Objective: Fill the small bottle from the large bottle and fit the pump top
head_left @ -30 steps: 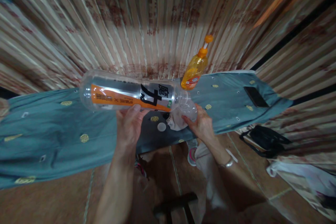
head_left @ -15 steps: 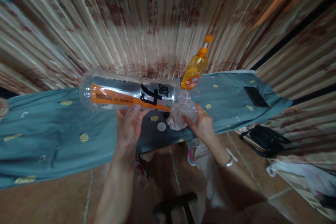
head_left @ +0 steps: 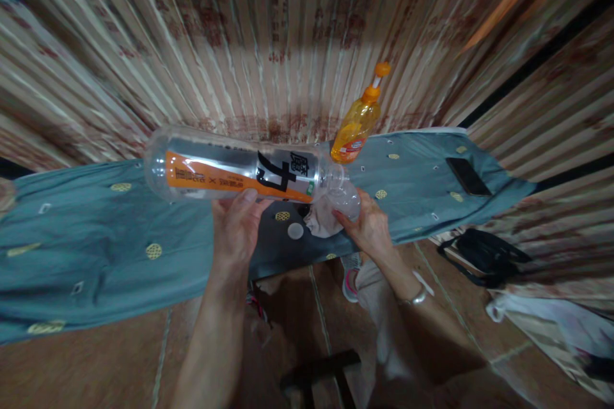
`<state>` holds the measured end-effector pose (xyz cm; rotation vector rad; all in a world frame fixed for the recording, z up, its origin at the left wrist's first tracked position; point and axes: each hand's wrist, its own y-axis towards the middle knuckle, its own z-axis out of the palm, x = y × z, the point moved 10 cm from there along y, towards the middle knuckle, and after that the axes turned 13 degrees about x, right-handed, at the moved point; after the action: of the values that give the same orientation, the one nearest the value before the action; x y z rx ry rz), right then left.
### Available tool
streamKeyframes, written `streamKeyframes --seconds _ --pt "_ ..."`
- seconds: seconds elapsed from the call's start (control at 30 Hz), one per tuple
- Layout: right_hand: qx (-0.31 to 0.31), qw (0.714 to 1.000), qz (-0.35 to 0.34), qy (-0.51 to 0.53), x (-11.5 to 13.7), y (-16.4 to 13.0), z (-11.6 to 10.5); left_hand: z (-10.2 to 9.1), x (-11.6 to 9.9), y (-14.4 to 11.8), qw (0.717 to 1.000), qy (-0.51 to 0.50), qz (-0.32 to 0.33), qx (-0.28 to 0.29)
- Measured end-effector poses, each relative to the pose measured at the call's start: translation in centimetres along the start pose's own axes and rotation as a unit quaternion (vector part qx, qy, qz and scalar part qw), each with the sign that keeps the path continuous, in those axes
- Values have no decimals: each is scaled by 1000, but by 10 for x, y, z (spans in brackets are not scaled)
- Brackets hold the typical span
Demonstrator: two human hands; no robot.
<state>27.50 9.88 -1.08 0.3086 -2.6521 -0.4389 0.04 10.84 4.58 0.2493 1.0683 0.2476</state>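
Left hand: clamped on the large bottle from its near, lower side, thumb laid along the label. The bottle lies sideways in front of the wearer, nearly level, neck toward the right, above the cloth-covered table.

Right hand: fingers closed on a clear cup, which meets or overlaps the bottle's neck; whether the neck sits inside it cannot be told. No liquid can be made out passing between them.

Step in hand (judgement): bringing bottle mouth and cup together and steadying them. The next move seems to call for a firm left grip, with the cup kept aligned to the neck.

Just below the cup: a pale crumpled item, perhaps cloth; beside it, a small whitish disc. Behind the neck: an orange pump bottle, upright. Farther right: a dark phone-like slab.
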Motion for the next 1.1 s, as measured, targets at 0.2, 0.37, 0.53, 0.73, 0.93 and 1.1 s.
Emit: streamKeyframes --seconds 0.2,0.37,0.53,0.73,0.93,1.1 --pt "-4 1000 11 -4 0 1 0 -3 1 1 1000 -13 9 -12" --pt "-11 1000 13 -4 -1 1 1 -10 4 1 999 -22 10 -31" --pt "-8 1000 9 -2 -1 2 2 -10 5 3 999 -26 19 -7" --pt "-10 1000 13 -14 -2 4 4 -14 5 3 998 -51 23 -26" --pt "-22 999 5 -24 0 5 4 -6 3 3 999 -49 -2 -11" --pt "-12 1000 14 -23 -3 5 7 -4 2 1 998 -55 -4 -6"
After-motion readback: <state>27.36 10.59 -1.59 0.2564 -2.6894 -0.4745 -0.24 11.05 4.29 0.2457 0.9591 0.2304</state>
